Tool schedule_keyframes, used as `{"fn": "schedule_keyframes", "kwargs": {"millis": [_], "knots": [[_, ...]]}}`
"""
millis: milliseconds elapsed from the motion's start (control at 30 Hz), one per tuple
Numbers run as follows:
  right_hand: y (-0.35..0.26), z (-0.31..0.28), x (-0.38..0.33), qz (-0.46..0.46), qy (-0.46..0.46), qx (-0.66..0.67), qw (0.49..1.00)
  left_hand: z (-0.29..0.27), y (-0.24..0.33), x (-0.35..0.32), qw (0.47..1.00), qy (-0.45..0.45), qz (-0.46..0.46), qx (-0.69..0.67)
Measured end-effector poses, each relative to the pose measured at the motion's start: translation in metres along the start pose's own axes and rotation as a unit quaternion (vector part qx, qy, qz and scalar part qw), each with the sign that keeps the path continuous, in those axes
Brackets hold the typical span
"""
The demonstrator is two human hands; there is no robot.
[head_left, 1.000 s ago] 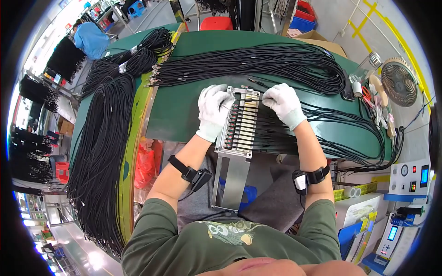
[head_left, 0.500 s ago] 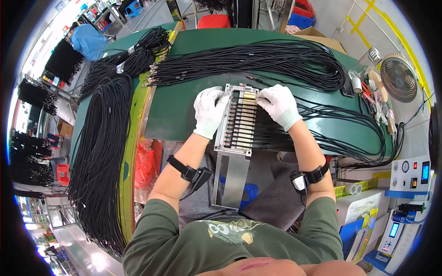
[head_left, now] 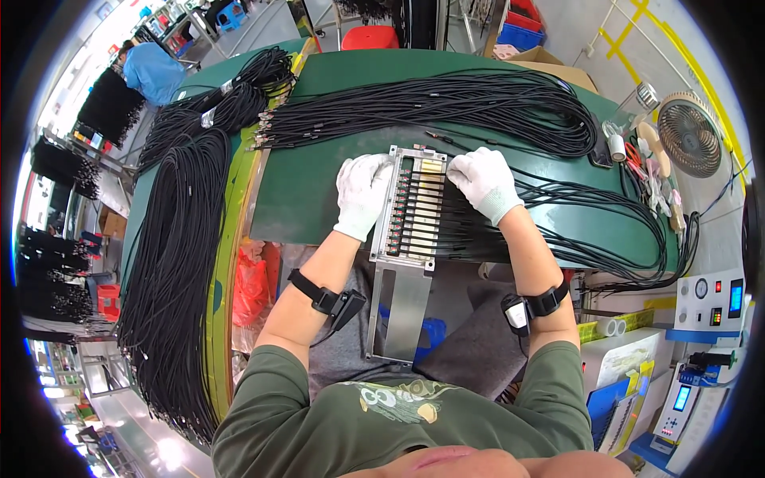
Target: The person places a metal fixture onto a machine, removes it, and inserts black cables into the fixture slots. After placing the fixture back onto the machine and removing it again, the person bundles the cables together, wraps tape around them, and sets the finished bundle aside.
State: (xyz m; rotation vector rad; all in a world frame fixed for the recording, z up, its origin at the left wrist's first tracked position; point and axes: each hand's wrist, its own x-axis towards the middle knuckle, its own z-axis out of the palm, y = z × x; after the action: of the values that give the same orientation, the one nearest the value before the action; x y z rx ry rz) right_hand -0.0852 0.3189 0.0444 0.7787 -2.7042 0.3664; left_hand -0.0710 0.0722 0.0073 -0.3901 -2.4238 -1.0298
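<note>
A long silver metal fixture [head_left: 382, 215] stands upright in front of me, its slots holding a row of black cables [head_left: 422, 219] with small plugs on the left side. My left hand [head_left: 363, 191], in a white glove, is curled closed against the fixture's upper left rail; its fingertips are partly hidden. On the opposite side my right hand [head_left: 483, 185], gloved too, pinches just beside the top slots, where a black cable runs toward its fingertips. The cables leave the fixture on the right and pass beneath my right hand. Pale yellow blocks [head_left: 432, 167] show at the top slots.
A thick bundle of black cables [head_left: 430, 103] lies across the far side of the green table [head_left: 295, 191]. More cables [head_left: 179, 263] hang down at the left beside a yellow edge strip [head_left: 231, 239]. A fan [head_left: 690, 134] and instruments [head_left: 709, 303] stand at the right.
My right hand's fingertips have drawn slightly right, off the fixture's upper edge. My left fingers have shifted slightly left along the rail. The fixture stays in place.
</note>
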Motion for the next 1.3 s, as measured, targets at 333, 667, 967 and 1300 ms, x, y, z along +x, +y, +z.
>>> {"fn": "schedule_keyframes", "kwargs": {"millis": [333, 667, 967, 1300], "knots": [[0.021, 0.016, 0.011, 0.078, 0.050, -0.081, 0.992, 0.002, 0.031, 0.001, 0.959, -0.179, 0.091, 0.199], [0.029, 0.009, 0.007, -0.007, 0.114, 0.027, 0.993, 0.008, 0.012, 0.006, 0.994, 0.083, 0.071, 0.027], [-0.035, -0.001, 0.015, -0.123, 0.125, 0.112, 0.978, 0.000, 0.018, 0.007, 0.991, 0.003, 0.116, -0.065], [0.009, -0.003, 0.002, -0.057, 0.058, 0.155, 0.985, 0.002, -0.005, 0.009, 0.998, 0.056, 0.006, 0.018]]}}
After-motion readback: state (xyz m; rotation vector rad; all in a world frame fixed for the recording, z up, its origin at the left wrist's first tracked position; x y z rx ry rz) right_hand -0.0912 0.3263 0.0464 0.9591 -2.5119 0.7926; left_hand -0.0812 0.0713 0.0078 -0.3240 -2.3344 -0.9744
